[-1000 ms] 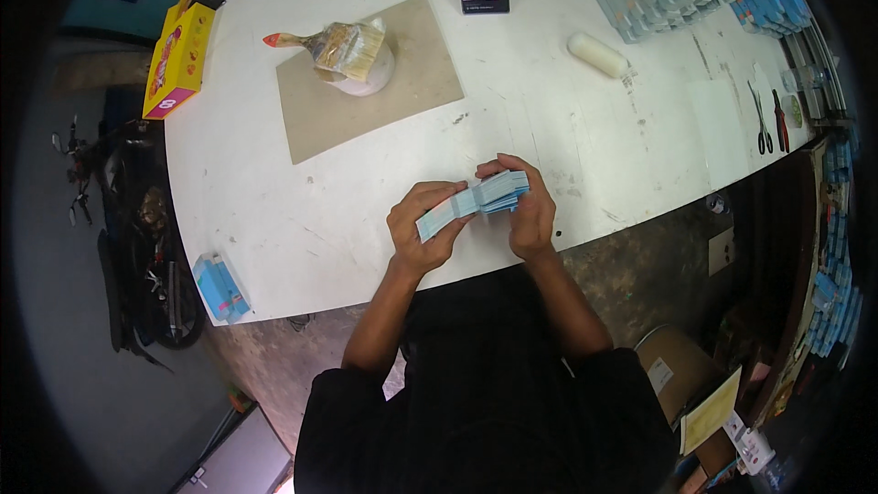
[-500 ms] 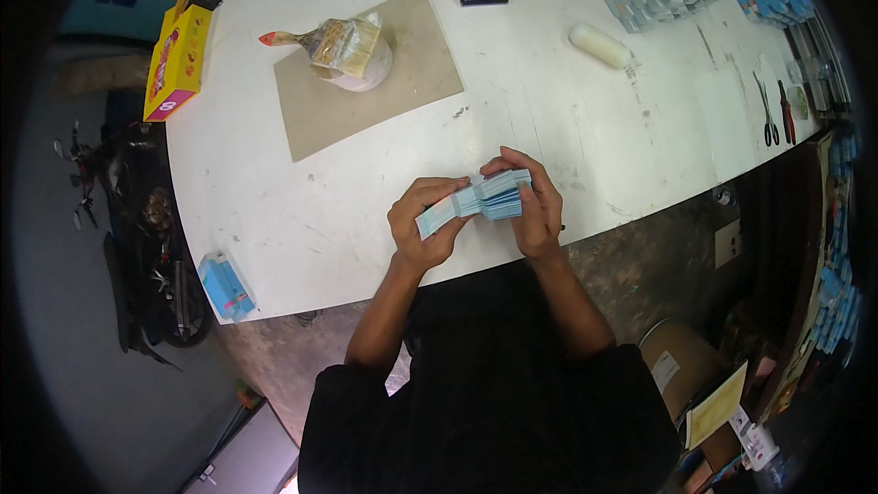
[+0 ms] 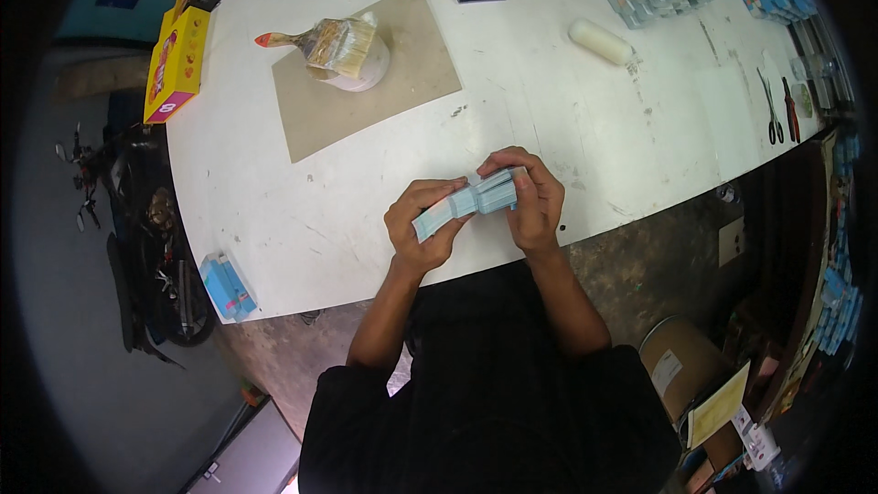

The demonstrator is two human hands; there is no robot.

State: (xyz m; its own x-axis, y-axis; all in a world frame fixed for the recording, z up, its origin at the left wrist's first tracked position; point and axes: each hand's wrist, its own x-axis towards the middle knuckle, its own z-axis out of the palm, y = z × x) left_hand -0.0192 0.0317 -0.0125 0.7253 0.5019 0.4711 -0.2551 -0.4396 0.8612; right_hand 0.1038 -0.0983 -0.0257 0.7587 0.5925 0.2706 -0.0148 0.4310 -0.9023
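Pale-blue bundle (image 3: 466, 202), gripped by fingers (image 3: 439, 189), long axis slanting away rightward

Blue bundle (image 3: 465, 201) in both hands (image 3: 407, 224)

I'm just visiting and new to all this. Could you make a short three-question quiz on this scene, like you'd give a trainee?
1. True or false: the left grip and the right grip both hold the blue-and-white bundle.
2. The wide brush rests on top of: A) the whitish tub; B) the yellow box; C) the scissors.
3. Fill in: the red-handled tool lies near the white table's ____ edge.

Key: 1. True. 2. A. 3. Right.
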